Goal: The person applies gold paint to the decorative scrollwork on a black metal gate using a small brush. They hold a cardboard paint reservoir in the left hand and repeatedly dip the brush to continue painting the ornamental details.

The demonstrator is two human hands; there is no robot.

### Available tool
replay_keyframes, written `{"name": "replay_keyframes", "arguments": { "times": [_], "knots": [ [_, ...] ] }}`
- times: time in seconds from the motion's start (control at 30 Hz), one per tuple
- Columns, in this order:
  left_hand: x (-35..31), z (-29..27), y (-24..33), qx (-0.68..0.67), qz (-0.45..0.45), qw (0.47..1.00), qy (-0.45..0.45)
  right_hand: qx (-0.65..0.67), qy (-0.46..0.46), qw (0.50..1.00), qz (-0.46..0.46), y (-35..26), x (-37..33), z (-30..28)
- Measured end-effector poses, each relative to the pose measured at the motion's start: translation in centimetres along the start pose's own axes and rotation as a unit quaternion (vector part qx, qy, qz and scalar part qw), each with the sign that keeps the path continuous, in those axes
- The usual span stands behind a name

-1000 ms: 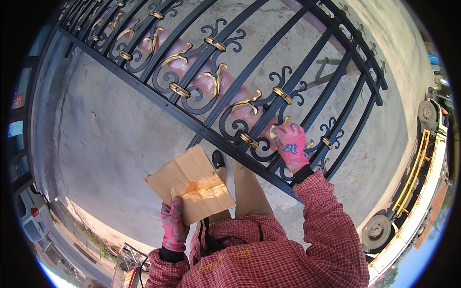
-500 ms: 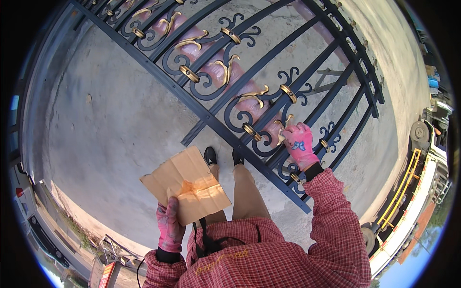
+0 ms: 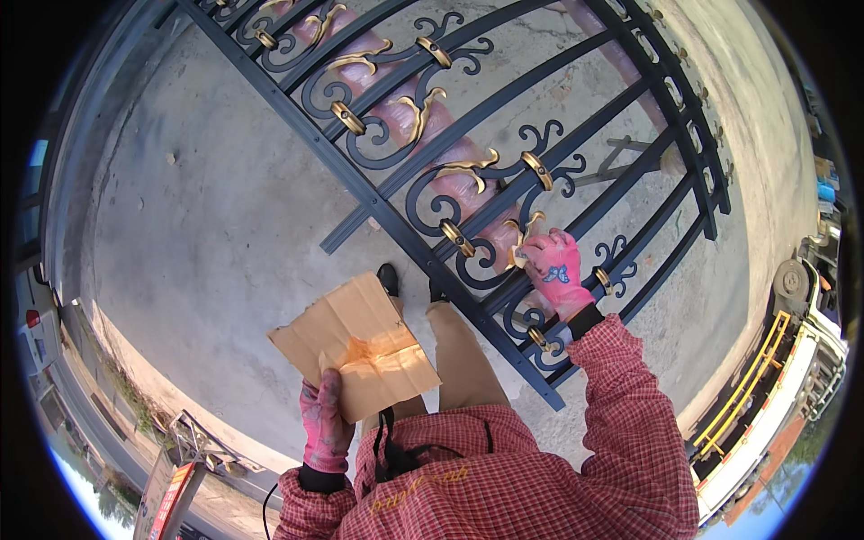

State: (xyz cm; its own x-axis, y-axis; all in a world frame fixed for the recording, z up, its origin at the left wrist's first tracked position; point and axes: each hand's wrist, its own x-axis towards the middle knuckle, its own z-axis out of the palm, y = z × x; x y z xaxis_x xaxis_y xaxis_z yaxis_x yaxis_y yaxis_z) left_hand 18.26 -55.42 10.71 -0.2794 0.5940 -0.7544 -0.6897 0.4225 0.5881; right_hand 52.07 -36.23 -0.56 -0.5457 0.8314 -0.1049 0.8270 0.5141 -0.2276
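My left hand [image 3: 326,423], in a stained pink glove, grips a piece of brown cardboard [image 3: 360,378] by its lower left edge. A wet-looking orange-gold smear covers the middle of the cardboard. My right hand [image 3: 555,270], in a pink glove, is closed with its fingers pinching a small pale sponge-like piece [image 3: 519,258], mostly hidden by the glove. That piece touches a gold leaf ornament [image 3: 531,223] on the dark metal railing panel [image 3: 369,193]. Black scrolls, gold collars [image 3: 457,238] and other gold leaves decorate the panel's bars.
Pink plastic-wrapped padding [image 3: 423,126] runs beneath the panel. Grey concrete floor [image 3: 198,216] lies around it, with my feet beside the panel's near rail. A truck [image 3: 783,396] with a yellow rail stands at the right, and a red-and-white sign [image 3: 171,499] at the lower left.
The railing has shifted slightly left and down in view. My right hand has moved slightly left, still at the same leaf ornament. The cardboard is nearly where it was.
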Motion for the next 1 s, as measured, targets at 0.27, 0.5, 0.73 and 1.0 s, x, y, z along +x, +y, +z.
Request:
{"name": "replay_keyframes", "arguments": {
  "times": [0.27, 0.5, 0.73, 1.0],
  "knots": [
    [-0.7, 1.1, -1.5, 0.009, 0.012, 1.0, -0.003, -0.005, 0.044, 0.999, 0.002, 1.1, -0.1, -0.3],
    [-0.6, 1.8, -1.7, 0.009, 0.008, 1.0, -0.002, 0.024, 0.092, 0.995, 0.009, 2.5, -0.3, -0.5],
    [-0.5, 2.9, -1.8, 0.005, 0.003, 1.0, 0.011, 0.05, 0.134, 0.988, 0.052, 3.7, 0.5, 0.4],
    [-0.3, 2.7, -1.9, 0.006, 0.003, 1.0, 0.017, 0.084, 0.14, 0.98, 0.116, 3.9, 1.0, -0.1]
  ]
}}
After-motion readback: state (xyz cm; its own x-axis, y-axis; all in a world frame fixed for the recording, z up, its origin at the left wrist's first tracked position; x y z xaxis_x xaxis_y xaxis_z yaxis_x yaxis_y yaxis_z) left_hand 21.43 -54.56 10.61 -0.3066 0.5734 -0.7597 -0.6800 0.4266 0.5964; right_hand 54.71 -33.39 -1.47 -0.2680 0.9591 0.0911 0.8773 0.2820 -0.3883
